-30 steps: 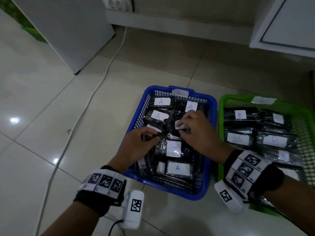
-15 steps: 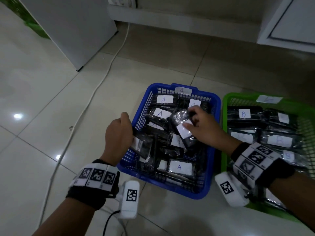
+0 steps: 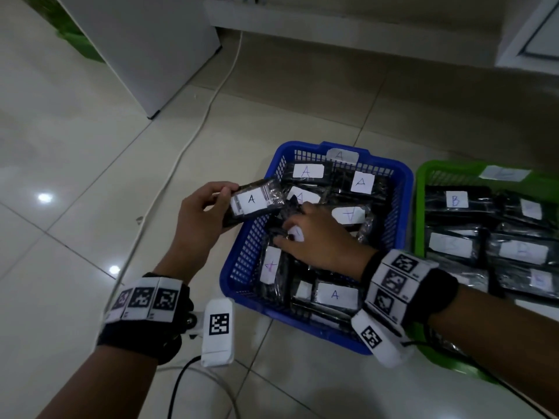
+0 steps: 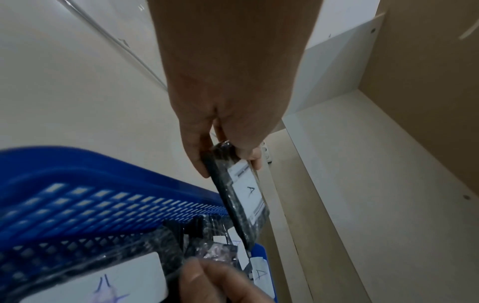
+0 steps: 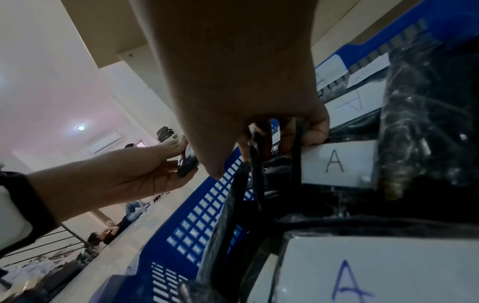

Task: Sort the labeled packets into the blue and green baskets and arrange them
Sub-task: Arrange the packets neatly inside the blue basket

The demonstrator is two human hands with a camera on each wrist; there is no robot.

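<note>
Left hand (image 3: 199,213) up over the left rim of the blue basket (image 3: 405,189), pinching a held packet (image 3: 254,202) by its left end, thumb on top, fingers beneath. Only that end gripped, the rest hanging free above the rim: could well slip on the glossy wrap and drop outside, onto the floor at the left. Black, shiny, crinkled plastic, white label marked A plus a strip of barcode, face up and slightly tilted.

Moving right, into the basket: a jumble of the same black packets, A labels pointing every way, some flat, some on edge. Right hand (image 3: 314,237) down in the middle of the heap, fingers curled in among them and gripping an upright packet (image 5: 255,155) between them, from the right wrist view. Likely risk here: tugging one free and dragging its neighbours askew, or toppling those standing on edge.

Further right, the green basket (image 3: 423,182), just beside the blue one, with B-labelled packets lying in tidier rows. Untouched for now.
</note>
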